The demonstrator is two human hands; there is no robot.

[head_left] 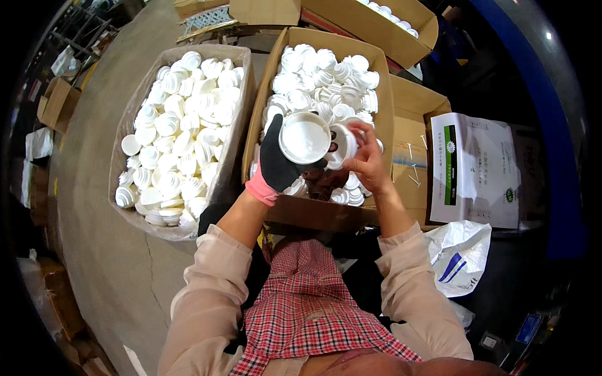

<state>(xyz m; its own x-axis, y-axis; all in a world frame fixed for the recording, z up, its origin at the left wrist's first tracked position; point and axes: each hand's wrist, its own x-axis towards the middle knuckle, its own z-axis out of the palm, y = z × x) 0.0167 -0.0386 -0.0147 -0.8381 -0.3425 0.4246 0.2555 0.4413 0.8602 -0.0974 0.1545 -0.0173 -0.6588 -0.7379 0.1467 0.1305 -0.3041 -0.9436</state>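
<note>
Two white lids held above a cardboard box.
A round white lid (305,138) is clasped in the gloved left hand (283,155), with its round face turned up; the fingers are curled around its rim and partly hidden under it. A second white lid (342,146), tilted and just beside the first, is pinched at its right edge between the thumb and fingers of the bare right hand (371,158); whether the two lids touch cannot be told. Both are held over the near part of the cardboard box (320,214), which is filled with loose white lids (320,76). To its left, a plastic-lined box (170,232) is heaped with cream-white lids (182,141). A printed white package (480,169) is seen at the right, above a white plastic bag (463,260).
</note>
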